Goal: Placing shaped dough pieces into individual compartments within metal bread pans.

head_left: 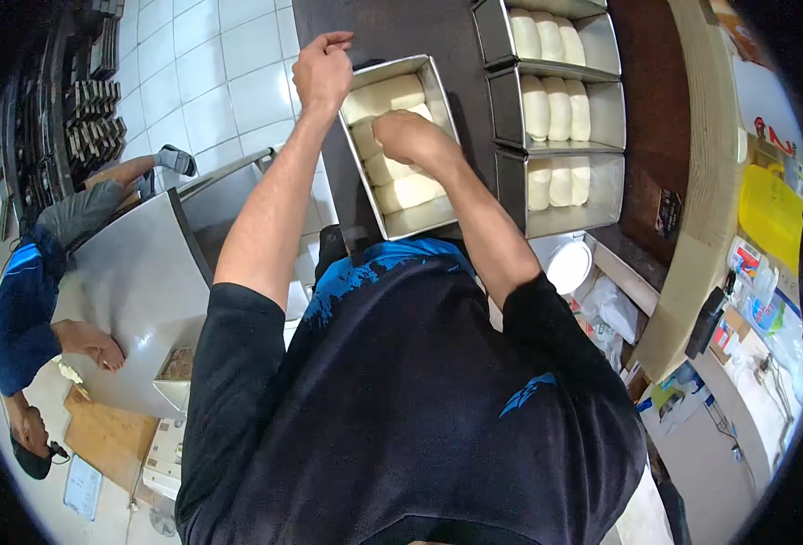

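Note:
A metal loaf pan (pixel 440 95) stands on the dark worktop in front of me, with several pale dough rolls (pixel 406 193) lying side by side in it. My right hand (pixel 408 141) is inside this pan, curled into a fist with its knuckles against the middle rolls; the undersides of its fingers are hidden. My left hand (pixel 323 74) hovers by the pan's upper left corner, holding nothing. Its fingers are loosely bent, slightly apart, and point right. Whether it touches the rim I cannot tell.
Three more loaf pans (pixel 601 174) with dough rolls (pixel 560 111) stand in a column to the right. Beyond them runs a wooden beam (pixel 692 209). At the left, another person (pixel 33 300) is beside a steel-topped counter (pixel 133 282); stacked dark pans (pixel 97 118) lie at the far left.

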`<state>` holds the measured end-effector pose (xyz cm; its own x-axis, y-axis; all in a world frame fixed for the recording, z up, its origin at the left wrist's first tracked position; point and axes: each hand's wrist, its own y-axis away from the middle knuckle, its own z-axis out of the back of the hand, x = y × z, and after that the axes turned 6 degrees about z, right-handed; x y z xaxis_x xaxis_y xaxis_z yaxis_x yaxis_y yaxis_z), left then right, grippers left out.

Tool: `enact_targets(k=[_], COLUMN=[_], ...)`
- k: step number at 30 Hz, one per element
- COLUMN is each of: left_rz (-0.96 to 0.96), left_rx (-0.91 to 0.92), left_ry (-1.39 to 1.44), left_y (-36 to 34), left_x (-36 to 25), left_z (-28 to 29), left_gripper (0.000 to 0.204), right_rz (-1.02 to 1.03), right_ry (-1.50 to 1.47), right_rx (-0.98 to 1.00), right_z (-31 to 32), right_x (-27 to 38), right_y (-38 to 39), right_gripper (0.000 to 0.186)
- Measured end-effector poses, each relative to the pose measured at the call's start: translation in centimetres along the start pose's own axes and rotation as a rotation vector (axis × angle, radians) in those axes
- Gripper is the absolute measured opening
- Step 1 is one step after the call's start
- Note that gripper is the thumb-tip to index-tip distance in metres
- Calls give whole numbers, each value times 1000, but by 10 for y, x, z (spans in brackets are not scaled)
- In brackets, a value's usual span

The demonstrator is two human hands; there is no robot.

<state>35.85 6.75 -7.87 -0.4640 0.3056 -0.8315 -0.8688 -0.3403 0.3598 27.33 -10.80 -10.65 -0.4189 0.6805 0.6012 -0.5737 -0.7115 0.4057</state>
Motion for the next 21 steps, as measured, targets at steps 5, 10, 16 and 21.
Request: enact_targets(k=[5,10,16,21], left_rz=[32,31,2,44], left_rx=[-1,-1,-6,-15], left_ry=[-9,-18,-27,-30], left_y=[1,0,-1,1], left_x=[2,3,0,5], left_z=[1,3,0,3], left_gripper=[40,40,40,40], right_rz=[-6,-9,2,4], right_ry=[-4,-5,2,3], right_rx=[-8,-14,-23,-29], right_z=[-2,-1,0,4], right_x=[14,19,21,22], right_y=[-32,-37,-30,-36], right_gripper=[17,17,16,16])
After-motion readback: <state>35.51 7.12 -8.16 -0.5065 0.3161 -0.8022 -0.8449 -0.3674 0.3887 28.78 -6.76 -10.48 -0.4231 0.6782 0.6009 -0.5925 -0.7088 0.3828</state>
